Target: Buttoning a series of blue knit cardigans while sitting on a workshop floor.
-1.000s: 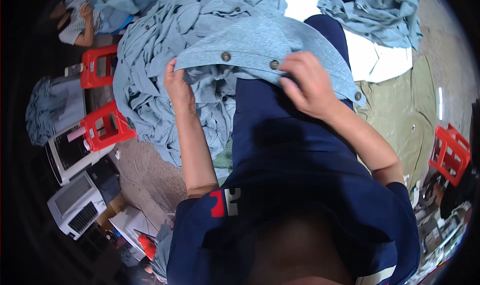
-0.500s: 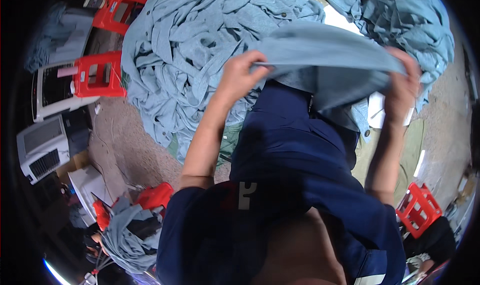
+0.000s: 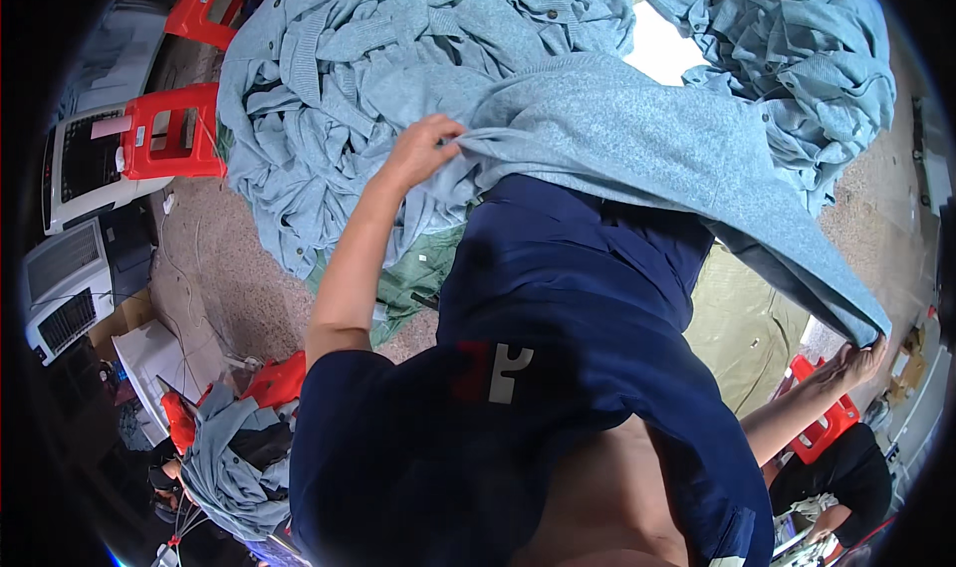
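in the head view i see the grip of my left hand (image 3: 423,152) clamped on the edge of a light blue-grey knitted garment (image 3: 637,134), and my right hand (image 3: 864,360) clamped on its far right end. this garment is stretched across dark blue cloth trousers (image 3: 558,209), beside one large heap of similar blue-grey knitwear (image 3: 339,99).

Speckled grey-brown floor (image 3: 261,293) lay around me. Ahead and to my left, a large heap of blue-grey knitted garments (image 3: 349,79) covered much of it, a green sheet (image 3: 426,268) showing under its near edge. White sheeting (image 3: 663,47) showed between that and a second heap (image 3: 822,79). An olive sheet (image 3: 742,323) lay to my right; red stools (image 3: 141,154) stood farther left.
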### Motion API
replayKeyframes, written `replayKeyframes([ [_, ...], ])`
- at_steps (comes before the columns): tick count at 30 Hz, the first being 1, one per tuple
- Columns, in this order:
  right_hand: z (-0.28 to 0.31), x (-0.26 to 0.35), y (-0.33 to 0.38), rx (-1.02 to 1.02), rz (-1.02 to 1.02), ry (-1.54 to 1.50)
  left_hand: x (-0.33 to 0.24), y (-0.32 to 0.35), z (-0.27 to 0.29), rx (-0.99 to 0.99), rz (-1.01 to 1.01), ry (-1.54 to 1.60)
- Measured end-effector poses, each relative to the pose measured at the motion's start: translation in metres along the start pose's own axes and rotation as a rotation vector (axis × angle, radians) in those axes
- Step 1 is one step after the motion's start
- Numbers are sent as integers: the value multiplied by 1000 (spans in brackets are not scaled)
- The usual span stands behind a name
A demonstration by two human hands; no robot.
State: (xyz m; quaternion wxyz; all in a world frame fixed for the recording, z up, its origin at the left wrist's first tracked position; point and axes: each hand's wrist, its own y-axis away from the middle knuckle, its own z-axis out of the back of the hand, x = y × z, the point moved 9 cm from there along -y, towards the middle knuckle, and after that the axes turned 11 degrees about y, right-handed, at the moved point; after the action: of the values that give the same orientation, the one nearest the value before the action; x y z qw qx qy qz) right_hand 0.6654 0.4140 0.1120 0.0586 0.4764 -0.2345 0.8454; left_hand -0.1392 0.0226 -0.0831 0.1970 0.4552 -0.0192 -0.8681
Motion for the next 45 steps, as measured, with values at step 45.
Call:
replayKeyframes([
  [45,-358,344,406,1137,849,-276,-177,-5,-12,150,94,1185],
])
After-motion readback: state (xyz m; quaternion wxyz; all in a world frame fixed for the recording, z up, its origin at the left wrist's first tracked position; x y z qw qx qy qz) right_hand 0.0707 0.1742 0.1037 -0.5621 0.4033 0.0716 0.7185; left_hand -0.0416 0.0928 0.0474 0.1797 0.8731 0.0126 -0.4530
